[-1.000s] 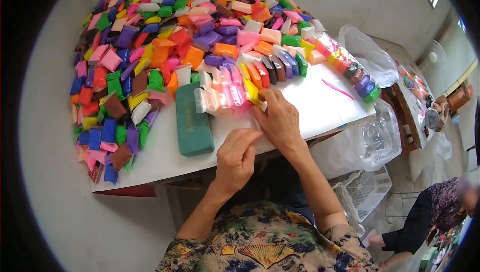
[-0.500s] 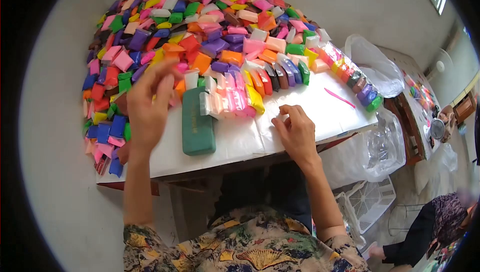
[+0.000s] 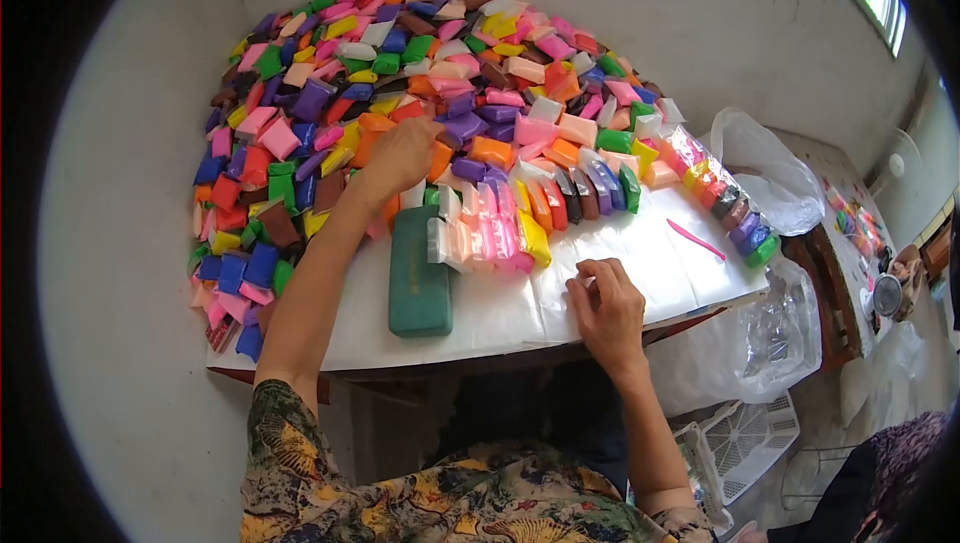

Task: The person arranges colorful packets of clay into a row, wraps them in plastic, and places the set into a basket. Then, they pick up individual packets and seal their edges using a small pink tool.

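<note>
My left hand [image 3: 402, 155] reaches over the heap of small coloured packets [image 3: 330, 93], bent down among orange and red ones; its fingertips are hidden behind the hand. Near the front edge of the table, my right hand [image 3: 610, 308] rests with fingers loosely curled, thumb apart from them and nothing between. Between the hands lies a green oblong case [image 3: 420, 283]. Against its right side sits a clear-wrapped block of peach, white and pink packets [image 3: 480, 228]. A row of packets continues from it, yellow [image 3: 534, 240], orange, red, black, brown, purple, blue and green.
A filled clear sleeve of coloured packets [image 3: 730, 198] lies at the table's right end, near a pink strip [image 3: 696, 240]. Clear plastic bags [image 3: 765, 173] hang beside it. Below stands a white basket [image 3: 745, 443]. Another person's patterned sleeve [image 3: 905, 463] shows at lower right.
My left hand has moved forward and right, from above the left of the green case down into the heap. My right hand stays by the table edge. The whole view has shifted slightly.
</note>
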{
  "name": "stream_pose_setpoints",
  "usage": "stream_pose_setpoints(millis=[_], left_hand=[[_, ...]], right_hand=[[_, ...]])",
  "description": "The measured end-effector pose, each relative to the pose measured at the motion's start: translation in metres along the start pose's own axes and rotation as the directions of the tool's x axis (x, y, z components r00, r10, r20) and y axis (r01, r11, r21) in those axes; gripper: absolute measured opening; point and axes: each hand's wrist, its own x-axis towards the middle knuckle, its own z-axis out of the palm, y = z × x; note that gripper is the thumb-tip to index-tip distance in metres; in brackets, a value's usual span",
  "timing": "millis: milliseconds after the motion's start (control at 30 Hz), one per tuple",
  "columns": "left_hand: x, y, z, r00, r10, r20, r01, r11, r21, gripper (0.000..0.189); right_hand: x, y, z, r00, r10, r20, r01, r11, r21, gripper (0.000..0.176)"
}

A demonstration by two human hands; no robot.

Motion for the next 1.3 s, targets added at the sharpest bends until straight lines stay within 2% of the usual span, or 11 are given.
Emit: stream_pose_setpoints(millis=[67, 267, 467, 567, 633, 700, 733, 833, 900, 1067, 1300], left_hand=[[0.001, -0.002, 0.005, 0.99, -0.084, 0.114, 0.082, 0.996, 0.023, 0.036], [-0.003, 0.012, -0.02, 0.984, -0.154, 0.091, 0.146, 0.985, 0.091, 0.03], [-0.017, 0.059, -0.066, 0.969, -0.246, -0.024, 0.241, 0.963, -0.121, 0.025], [-0.033, 0.128, -0.096, 0.97, -0.216, -0.111, 0.16, 0.911, -0.379, 0.022], [-0.051, 0.18, -0.093, 0.961, -0.116, -0.252, 0.013, 0.927, -0.374, 0.024], [-0.064, 0.222, -0.061, 0.886, 0.1, -0.453, -0.269, 0.907, -0.325, 0.03], [-0.069, 0.242, -0.044, 0.89, 0.106, -0.443, -0.273, 0.903, -0.333, 0.032], [-0.08, 0.271, 0.001, 0.953, 0.142, -0.268, -0.249, 0.87, -0.426, 0.029], [-0.08, 0.272, 0.017, 0.976, 0.157, -0.153, -0.211, 0.864, -0.457, 0.03], [-0.091, 0.265, 0.01, 0.99, 0.07, -0.126, -0.13, 0.815, -0.564, 0.033], [-0.096, 0.262, 0.012, 0.978, -0.148, -0.147, 0.004, 0.717, -0.697, 0.028]], right_hand=[[0.0, -0.001, 0.0, 0.999, 0.026, 0.028, -0.026, 1.0, 0.009, 0.02], [0.0, -0.001, 0.001, 1.0, -0.012, 0.024, 0.012, 1.0, -0.021, 0.023], [0.0, -0.005, -0.002, 0.999, 0.036, 0.025, -0.037, 0.999, 0.026, 0.021], [-0.002, 0.001, -0.002, 0.983, 0.154, -0.098, -0.123, 0.955, 0.271, 0.015], [-0.003, 0.006, -0.006, 0.938, 0.295, -0.181, -0.129, 0.783, 0.608, 0.016], [-0.002, 0.01, -0.018, 0.891, 0.396, -0.222, -0.133, 0.694, 0.708, 0.019], [-0.003, 0.014, -0.023, 0.875, 0.417, -0.247, -0.117, 0.676, 0.727, 0.02], [-0.014, 0.022, -0.046, 0.877, 0.383, -0.29, -0.145, 0.787, 0.6, 0.022], [-0.019, 0.031, -0.062, 0.956, 0.095, -0.278, -0.027, 0.971, 0.238, 0.026], [-0.016, 0.03, -0.073, 0.955, -0.295, 0.001, 0.291, 0.94, -0.178, 0.04], [0.003, 0.035, -0.062, 0.851, -0.367, 0.376, 0.449, 0.88, -0.156, 0.052]])
